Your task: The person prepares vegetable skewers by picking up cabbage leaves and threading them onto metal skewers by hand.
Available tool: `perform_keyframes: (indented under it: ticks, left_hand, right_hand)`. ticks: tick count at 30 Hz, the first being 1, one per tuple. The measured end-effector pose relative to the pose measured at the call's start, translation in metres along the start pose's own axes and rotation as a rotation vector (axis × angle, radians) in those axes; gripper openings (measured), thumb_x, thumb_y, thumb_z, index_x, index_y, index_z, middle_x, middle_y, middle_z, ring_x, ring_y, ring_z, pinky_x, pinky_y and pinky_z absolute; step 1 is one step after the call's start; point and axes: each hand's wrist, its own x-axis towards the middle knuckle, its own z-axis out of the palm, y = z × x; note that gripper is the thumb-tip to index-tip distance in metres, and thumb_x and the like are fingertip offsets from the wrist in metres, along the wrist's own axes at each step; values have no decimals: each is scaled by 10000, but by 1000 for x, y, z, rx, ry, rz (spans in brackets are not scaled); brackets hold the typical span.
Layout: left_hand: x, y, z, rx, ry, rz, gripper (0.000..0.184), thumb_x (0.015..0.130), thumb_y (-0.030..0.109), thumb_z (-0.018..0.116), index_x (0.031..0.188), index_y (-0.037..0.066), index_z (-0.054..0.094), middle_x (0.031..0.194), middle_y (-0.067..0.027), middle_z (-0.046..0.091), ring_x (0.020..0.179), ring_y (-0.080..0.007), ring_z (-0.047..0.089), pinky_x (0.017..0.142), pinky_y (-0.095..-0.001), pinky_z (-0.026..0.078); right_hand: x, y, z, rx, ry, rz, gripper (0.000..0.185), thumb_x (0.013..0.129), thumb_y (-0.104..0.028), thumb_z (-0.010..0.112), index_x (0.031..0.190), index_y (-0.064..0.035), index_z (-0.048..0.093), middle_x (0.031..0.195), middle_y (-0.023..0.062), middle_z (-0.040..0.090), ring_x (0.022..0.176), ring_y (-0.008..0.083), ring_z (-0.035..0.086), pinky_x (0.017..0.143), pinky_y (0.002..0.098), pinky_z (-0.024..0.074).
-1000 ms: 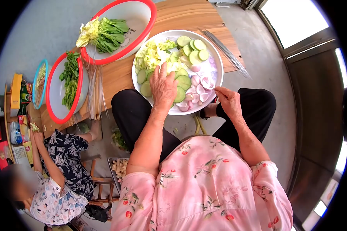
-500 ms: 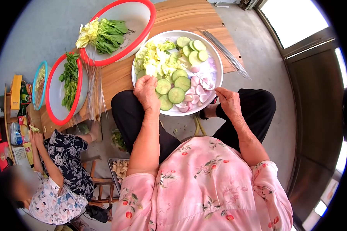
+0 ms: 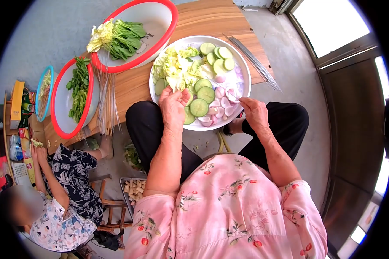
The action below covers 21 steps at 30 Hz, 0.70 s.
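A round white tray (image 3: 247, 82) holds pale leafy cabbage (image 3: 177, 69), cucumber slices (image 3: 199, 107) and pink onion pieces (image 3: 221, 112). At the tray's near left edge my left hand (image 3: 173, 108) is closed, fingertips pinched at the leaves and beside the cucumber; what it holds is too hidden to name. Over the tray's right rim my right hand (image 3: 256, 113) pinches a thin metal skewer, whose tip points left over the onion pieces.
Loose skewers (image 3: 256, 60) lie on the wooden table (image 3: 212, 19). Red-rimmed basins (image 3: 170, 30) hold greens at the left. Another person (image 3: 65, 220) sits at lower left, near a blue-rimmed basket (image 3: 39, 110). A tray of pale chunks (image 3: 135, 189) is below.
My left hand reached over the cucumber slices, drew back to the tray's left edge, and now sits slightly right, by the leaves. My right hand has hardly moved.
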Motion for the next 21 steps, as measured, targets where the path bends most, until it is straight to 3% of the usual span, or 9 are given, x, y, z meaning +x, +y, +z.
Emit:
perform_keyframes:
  ticks: [2,6,8,9,11,15,18,21]
  left_hand:
    - [1,0,0,-6,-18,-9,301,822,-25,490,1117,33,499,946,-94,585,728,-177,594,674,-311,524]
    - [2,1,1,-4,23,-16,255,833,47,544,1087,60,529,941,-77,586,745,-175,585,656,-314,511]
    - [2,0,2,-17,58,-32,235,835,72,562,1069,66,541,938,-72,587,748,-174,582,651,-315,505]
    - [2,0,3,-12,84,-24,219,834,90,576,1050,65,550,924,-70,589,742,-174,580,653,-313,501]
    - [4,-1,2,-8,111,-15,204,833,108,590,1030,65,559,910,-69,591,736,-174,578,655,-311,497]
    - [3,5,1,-19,153,52,188,835,106,585,1015,57,562,881,-68,599,748,-177,583,668,-308,495]
    - [4,7,-1,-26,141,83,190,834,99,580,1017,51,560,893,-73,602,756,-182,588,677,-311,496]
    - [8,4,-5,-38,124,78,201,833,87,570,1030,49,551,927,-82,601,767,-192,594,685,-316,498]
  right_hand:
    - [-1,1,1,237,-23,95,138,800,-126,592,895,-70,674,784,166,635,707,335,611,632,367,485]
    - [-4,2,-8,337,-66,125,145,791,-108,604,905,-51,674,764,168,637,654,293,623,611,325,485]
    - [-5,0,-15,358,-136,131,149,787,-86,610,913,-33,668,714,144,638,590,208,611,580,293,477]
    - [-6,0,-17,358,-137,131,149,787,-86,610,913,-33,668,714,144,638,590,208,611,580,293,477]
    - [-8,0,-20,479,-119,68,148,799,-60,609,922,5,660,614,66,589,524,84,505,527,235,439]
    - [-8,2,-29,492,-264,32,146,802,-47,601,924,10,657,610,53,583,531,73,501,523,229,437]
    - [-6,0,-28,437,-180,89,149,805,-47,589,925,10,658,594,53,576,523,70,499,514,230,433]
    - [-2,-6,-24,395,-97,185,146,786,-71,605,902,-7,668,609,101,610,524,121,569,539,257,468]
